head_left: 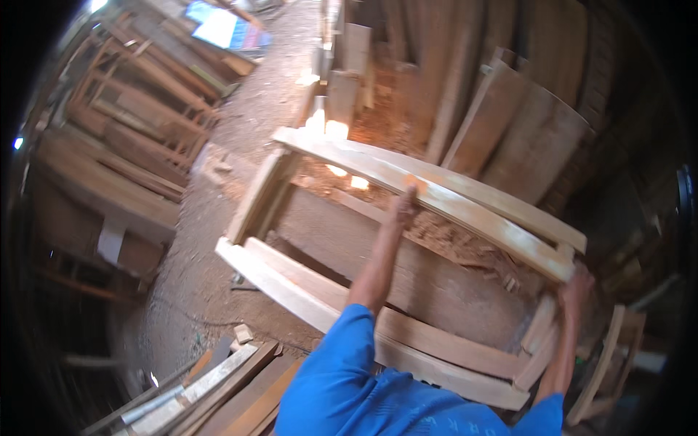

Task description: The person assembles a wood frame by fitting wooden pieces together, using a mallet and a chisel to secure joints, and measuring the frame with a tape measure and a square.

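Observation:
A large rectangular frame of pale wood (472, 209) lies slanted before me, its long rails running from upper left to lower right. My left hand (404, 205) reaches across the opening and grips the far rail near its middle. An orange patch shows on the wood by those fingertips; I cannot make out what it is. At the right end, my right hand (576, 286) is closed round the corner where the far rail meets the short side. Its fingers are partly hidden. The near rail (283, 285) passes close to my body, partly behind my blue sleeve.
Boards (534, 138) lean upright beyond the frame, with wood shavings (458, 243) on the ground. Stacked wooden frames (145, 109) stand at the left. Loose planks (218, 392) lie at the lower left. A small wooden piece (607, 363) stands at the right.

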### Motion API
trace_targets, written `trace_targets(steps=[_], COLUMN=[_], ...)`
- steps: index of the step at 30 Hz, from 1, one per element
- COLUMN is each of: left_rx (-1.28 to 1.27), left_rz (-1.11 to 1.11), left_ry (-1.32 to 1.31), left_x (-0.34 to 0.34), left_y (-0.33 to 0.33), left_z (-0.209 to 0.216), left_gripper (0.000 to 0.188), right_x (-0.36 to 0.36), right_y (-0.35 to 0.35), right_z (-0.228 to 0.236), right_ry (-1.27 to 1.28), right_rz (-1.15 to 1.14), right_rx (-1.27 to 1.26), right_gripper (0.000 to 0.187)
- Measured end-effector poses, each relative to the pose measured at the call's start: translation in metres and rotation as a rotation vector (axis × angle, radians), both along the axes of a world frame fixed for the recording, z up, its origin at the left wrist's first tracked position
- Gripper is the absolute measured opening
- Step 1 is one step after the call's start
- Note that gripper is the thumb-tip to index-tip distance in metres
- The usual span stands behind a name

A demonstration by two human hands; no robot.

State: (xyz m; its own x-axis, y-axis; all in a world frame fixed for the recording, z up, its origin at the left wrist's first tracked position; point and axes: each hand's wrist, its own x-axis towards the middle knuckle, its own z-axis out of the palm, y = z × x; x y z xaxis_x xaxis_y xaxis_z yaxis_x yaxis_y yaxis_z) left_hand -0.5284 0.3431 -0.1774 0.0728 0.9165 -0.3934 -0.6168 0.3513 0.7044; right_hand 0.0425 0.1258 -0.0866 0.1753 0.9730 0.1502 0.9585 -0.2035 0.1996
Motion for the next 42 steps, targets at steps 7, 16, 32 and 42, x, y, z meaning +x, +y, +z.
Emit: trace_targets(steps=[7, 16, 32, 42], left_rx=[0.529, 1.025, 1.152, 1.165], left_rz=[-0.655, -0.613, -0.803, -1.493], left_ry=[1.39, 1.501, 1.703, 1.096], left_x=[0.031, 0.153, 0.22, 0.232], left_y=[-0.062, -0.072, -0.102, -0.306], left_z=[0.08, 0.104, 0.084, 0.124], left_gripper=[0.038, 0.073, 0.083, 0.101], right_x=[-0.085, -0.046, -0.085, -0.082], right_y=[0.06, -0.035, -0.12, -0.118], right_z=[0.052, 0.043, 0.041, 0.042], right_ry=[0.13, 0.32, 0.662, 0.712], right_rz=[-0.297, -0.305, -0.583, -0.543], right_rx=[-0.272, 0.019, 0.306, 0.378], right_gripper=[0.067, 0.104, 0.1, 0.099])
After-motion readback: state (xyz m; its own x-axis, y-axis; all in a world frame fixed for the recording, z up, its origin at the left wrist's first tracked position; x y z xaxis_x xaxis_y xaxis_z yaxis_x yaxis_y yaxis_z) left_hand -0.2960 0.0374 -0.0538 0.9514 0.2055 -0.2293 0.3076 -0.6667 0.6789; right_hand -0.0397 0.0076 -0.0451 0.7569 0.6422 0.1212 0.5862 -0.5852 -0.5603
